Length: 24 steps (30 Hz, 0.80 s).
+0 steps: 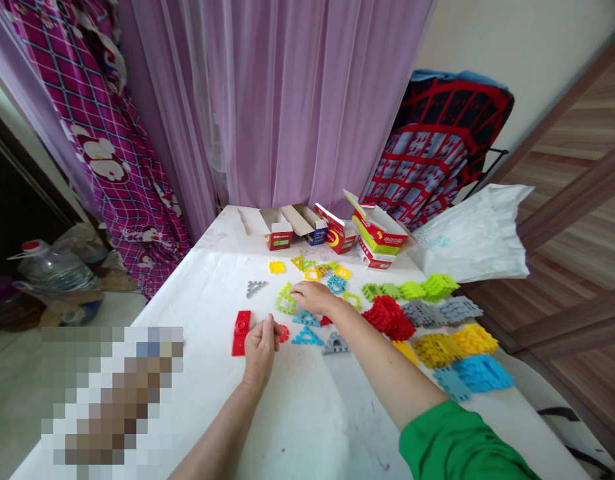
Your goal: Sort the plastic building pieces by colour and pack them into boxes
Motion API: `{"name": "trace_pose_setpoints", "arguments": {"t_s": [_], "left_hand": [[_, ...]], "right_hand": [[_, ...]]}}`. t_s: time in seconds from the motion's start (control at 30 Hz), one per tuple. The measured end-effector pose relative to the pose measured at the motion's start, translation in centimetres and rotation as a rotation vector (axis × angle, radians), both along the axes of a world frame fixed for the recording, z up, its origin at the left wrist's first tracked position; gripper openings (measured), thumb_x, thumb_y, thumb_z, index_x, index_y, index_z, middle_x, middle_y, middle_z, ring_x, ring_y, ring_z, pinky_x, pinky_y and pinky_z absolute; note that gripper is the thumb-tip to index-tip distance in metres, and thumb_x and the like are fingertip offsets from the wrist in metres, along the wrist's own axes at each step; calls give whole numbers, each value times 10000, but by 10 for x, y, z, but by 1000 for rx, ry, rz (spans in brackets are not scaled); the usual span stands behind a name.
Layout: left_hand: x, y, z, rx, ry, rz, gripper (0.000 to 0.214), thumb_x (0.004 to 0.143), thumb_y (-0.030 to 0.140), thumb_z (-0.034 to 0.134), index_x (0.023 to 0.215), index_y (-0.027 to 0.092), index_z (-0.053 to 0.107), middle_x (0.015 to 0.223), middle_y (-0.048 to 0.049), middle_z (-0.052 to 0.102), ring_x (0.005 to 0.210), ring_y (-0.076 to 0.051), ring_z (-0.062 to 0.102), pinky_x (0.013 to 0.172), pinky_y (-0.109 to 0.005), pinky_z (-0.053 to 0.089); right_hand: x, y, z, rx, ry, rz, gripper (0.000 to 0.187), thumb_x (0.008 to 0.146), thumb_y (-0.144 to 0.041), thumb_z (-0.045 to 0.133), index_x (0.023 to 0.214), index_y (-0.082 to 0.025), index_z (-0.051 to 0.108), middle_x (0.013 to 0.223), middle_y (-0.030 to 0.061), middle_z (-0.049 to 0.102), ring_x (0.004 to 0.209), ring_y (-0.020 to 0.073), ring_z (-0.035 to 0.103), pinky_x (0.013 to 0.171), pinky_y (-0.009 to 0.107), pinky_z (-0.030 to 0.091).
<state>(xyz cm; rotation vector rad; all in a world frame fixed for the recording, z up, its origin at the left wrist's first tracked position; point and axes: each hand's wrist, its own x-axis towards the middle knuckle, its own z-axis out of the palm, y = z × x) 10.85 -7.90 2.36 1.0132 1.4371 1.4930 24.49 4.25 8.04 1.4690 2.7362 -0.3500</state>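
Observation:
My left hand (262,343) is closed, thumb on top, around a red toothed building piece (284,333) whose scalloped edge sticks out at its right. Just left of it lies a flat red block (241,327). My right hand (314,297) reaches across the table, fingers bent at the edge of a lime-green toothed building piece (286,300), seemingly pinching it; the fingertips are partly hidden. Below the right hand lie blue triangular pieces (307,335) and a grey triangular piece (336,343). A grey angled piece (256,288) rests left of the lime-green one.
Open cardboard boxes (278,241) line the table's back edge, beside a white plastic bag (474,233). Sorted stacks stand at the right: red pieces (388,318), yellow pieces (474,339), blue pieces (484,372) and green pieces (440,287). Loose yellow pieces (276,267) lie behind my hands.

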Motion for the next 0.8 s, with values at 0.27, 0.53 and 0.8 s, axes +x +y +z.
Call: {"name": "trace_pose_setpoints", "arguments": {"t_s": [0.27,0.53,0.8], "left_hand": [[0,1,-1,-11,-7,3,625,789,759,431,537,194,520,400,38,405,394,-91,363,421,-227,301],[-2,1,-2,-16,7,-1,608,798,745,438,567,192,540,415,29,443,401,-98,382,418,-231,303],[-3,2,-3,-31,14,-8,596,789,742,452,570,194,537,410,33,427,398,-97,367,406,-227,278]], "right_hand": [[2,-14,-9,97,-53,-148,334,902,-444,506,1101,-233,672,1152,86,678,1092,230,603,884,316,445],[-21,-36,-18,129,-81,-221,492,793,-552,623,1115,-180,640,1118,130,662,1078,277,589,892,370,466],[-24,-29,-6,72,-174,-115,414,803,-456,670,1118,-187,668,1123,117,690,1036,267,646,866,333,496]]}}
